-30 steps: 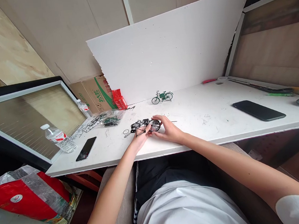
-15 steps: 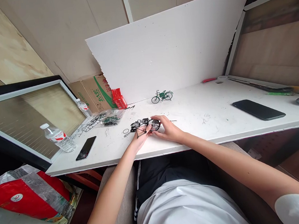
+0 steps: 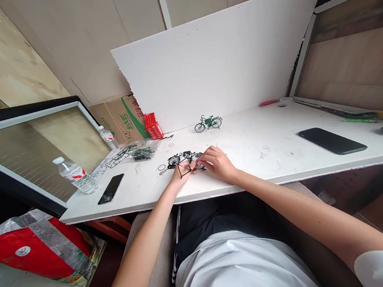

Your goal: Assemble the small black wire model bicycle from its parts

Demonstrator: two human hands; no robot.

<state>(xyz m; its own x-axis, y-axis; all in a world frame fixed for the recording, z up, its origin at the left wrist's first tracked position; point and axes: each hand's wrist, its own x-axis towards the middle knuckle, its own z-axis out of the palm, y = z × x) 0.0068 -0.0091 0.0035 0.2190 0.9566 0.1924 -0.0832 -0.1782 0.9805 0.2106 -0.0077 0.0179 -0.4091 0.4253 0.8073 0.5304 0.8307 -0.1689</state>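
Observation:
My left hand (image 3: 179, 179) is closed around a small black model bicycle frame (image 3: 181, 170) just above the tabletop near its front edge. At the frame's right end is a spoked wheel (image 3: 197, 156). My right hand (image 3: 221, 164) pinches at this wheel, thumb and fingertips together on its near right side; the exact contact is partly hidden. Just behind the left hand lie another spoked wheel (image 3: 173, 161) and small dark parts. A thin black ring (image 3: 162, 167) rests on the table to their left. Farther back stands a green model bicycle (image 3: 209, 123).
The white table (image 3: 246, 147) carries a phone (image 3: 111, 188) and a water bottle (image 3: 76, 175) on the left. Behind them are a plastic bag of parts (image 3: 144, 150), a red box (image 3: 153, 126) and a carton (image 3: 118, 119). A larger phone (image 3: 332, 140) lies right.
My right hand has gone from fingers spread around the wheel to a pinch at its near right side. The frame in my left hand has turned slightly.

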